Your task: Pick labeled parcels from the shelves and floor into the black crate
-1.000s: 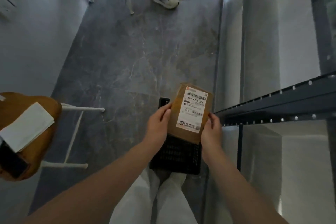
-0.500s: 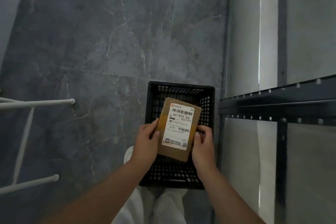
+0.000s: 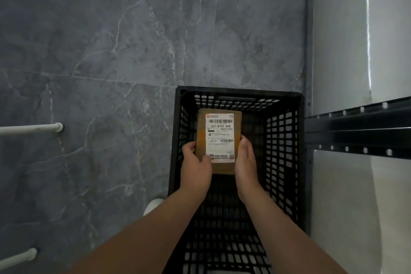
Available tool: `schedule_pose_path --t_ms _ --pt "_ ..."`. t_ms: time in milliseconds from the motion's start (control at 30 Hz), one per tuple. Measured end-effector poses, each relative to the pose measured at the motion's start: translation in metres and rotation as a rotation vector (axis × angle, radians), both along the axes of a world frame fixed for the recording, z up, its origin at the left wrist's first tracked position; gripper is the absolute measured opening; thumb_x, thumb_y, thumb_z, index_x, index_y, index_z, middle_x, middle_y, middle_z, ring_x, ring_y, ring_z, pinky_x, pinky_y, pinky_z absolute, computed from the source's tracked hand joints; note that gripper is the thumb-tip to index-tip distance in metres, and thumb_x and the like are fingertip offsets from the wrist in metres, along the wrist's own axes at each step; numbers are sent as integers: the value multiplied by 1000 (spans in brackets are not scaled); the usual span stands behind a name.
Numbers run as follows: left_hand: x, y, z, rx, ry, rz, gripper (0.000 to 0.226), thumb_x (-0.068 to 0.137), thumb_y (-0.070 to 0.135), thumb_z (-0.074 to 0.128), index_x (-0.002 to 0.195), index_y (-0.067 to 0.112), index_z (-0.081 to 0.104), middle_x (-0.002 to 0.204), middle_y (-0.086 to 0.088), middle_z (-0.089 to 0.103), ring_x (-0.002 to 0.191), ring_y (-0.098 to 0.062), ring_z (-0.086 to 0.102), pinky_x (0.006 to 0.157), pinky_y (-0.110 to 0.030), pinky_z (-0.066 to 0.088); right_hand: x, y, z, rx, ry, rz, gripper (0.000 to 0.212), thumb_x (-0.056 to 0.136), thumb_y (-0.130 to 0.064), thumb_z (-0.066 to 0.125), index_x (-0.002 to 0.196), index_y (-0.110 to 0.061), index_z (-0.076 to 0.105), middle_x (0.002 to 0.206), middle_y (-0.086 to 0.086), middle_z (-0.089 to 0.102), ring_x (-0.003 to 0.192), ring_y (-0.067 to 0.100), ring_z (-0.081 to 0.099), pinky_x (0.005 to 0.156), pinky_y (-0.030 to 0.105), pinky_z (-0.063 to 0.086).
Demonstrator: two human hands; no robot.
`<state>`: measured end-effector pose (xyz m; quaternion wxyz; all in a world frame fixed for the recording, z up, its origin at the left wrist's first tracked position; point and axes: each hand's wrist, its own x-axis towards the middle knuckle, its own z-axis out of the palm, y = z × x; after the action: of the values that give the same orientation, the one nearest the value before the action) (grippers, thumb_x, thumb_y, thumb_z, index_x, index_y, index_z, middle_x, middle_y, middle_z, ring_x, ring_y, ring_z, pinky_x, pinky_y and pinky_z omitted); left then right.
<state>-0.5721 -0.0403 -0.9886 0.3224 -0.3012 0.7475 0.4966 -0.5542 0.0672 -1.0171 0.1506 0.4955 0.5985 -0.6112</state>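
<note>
A brown cardboard parcel (image 3: 219, 124) with a white barcode label lies face up inside the black lattice crate (image 3: 282, 131) on the floor. My left hand (image 3: 194, 165) grips the parcel's left edge, thumb on the label's lower corner. Along the parcel's right edge my right hand (image 3: 245, 160) holds it with the fingers curled under. Both forearms reach down into the crate. Whether the parcel touches the crate's bottom is hidden.
Grey marble floor tiles (image 3: 111, 51) spread to the left and ahead. White stool legs (image 3: 33, 128) stick in from the left edge. A dark metal shelf beam (image 3: 355, 131) runs at the right beside the crate, against a pale wall. My white shoe (image 3: 153, 206) peeks out left of the crate.
Both hands have carried the parcel down from above the crate into it. My view has tilted downward, so the wooden stool seat and the other person's feet are gone from sight.
</note>
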Motion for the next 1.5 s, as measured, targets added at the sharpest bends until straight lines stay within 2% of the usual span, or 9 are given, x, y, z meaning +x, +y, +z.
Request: schedule_pose_path --t_ms 100,233,400,500,667,833,1033,1133,1500 --pt "-12 4 -23 -34 -58 52 50 98 6 43 144 15 25 122 -2 55 89 -11 54 64 -19 42 -4 -11 -27 -60 6 23 47 104 -51 24 145 -37 41 123 -6 63 92 -2 58 67 18 43" --pt "-22 4 -38 -47 -34 61 55 97 1 38 148 14 22 135 -9 54 110 -20 58 88 -29 50 -6 -23 -43 -63 60 34 45 106 -46 23 150 -39 31 131 -10 55 97 -8 53 75 12 39" --pt "-17 13 -39 -104 79 -37 56 97 16 42 151 22 26 154 -4 35 140 -21 38 113 -46 37 -24 -33 -56 -33 77 94 57 102 -56 23 155 -38 14 153 0 40 136 18 43 111 37 36" --pt "-15 21 -30 -118 141 -101 58 96 45 46 149 29 29 153 2 36 140 -18 36 113 -47 37 -30 -32 -63 -1 -24 299 87 78 -83 26 151 -47 -3 155 4 36 137 25 42 112 52 36" --pt "-27 12 4 -84 93 -95 38 96 15 48 132 25 49 128 0 60 117 -19 58 99 -40 50 -28 -25 -27 283 -204 655 69 97 -55 35 154 -19 19 150 7 39 139 26 36 114 50 31" --pt "-31 7 75 -48 85 -158 46 98 11 47 143 20 44 127 2 58 112 -13 55 96 -26 44 -32 -26 49 432 -63 897 56 97 -42 45 147 -21 32 142 5 45 129 22 42 109 43 37" --pt "-44 1 192 -99 183 -221 36 99 11 46 134 13 52 122 1 60 97 -9 55 73 -12 41 -52 -13 186 532 -39 1050 60 105 -41 27 157 -16 10 165 1 4 151 19 -7 123 44 1" --pt "-45 -2 256 -151 237 -249 43 100 16 42 142 12 45 141 -6 52 122 -21 52 103 -31 41 -52 -4 263 550 -38 1019 61 105 -43 22 158 -19 3 165 -1 -4 151 17 -12 123 45 -4" --pt "-68 -2 552 -234 747 -349 53 104 16 34 155 15 22 163 1 15 149 -13 17 121 -29 15 -61 31 563 730 230 944 64 106 -44 23 157 -17 -3 165 1 -3 152 19 -6 123 45 0"
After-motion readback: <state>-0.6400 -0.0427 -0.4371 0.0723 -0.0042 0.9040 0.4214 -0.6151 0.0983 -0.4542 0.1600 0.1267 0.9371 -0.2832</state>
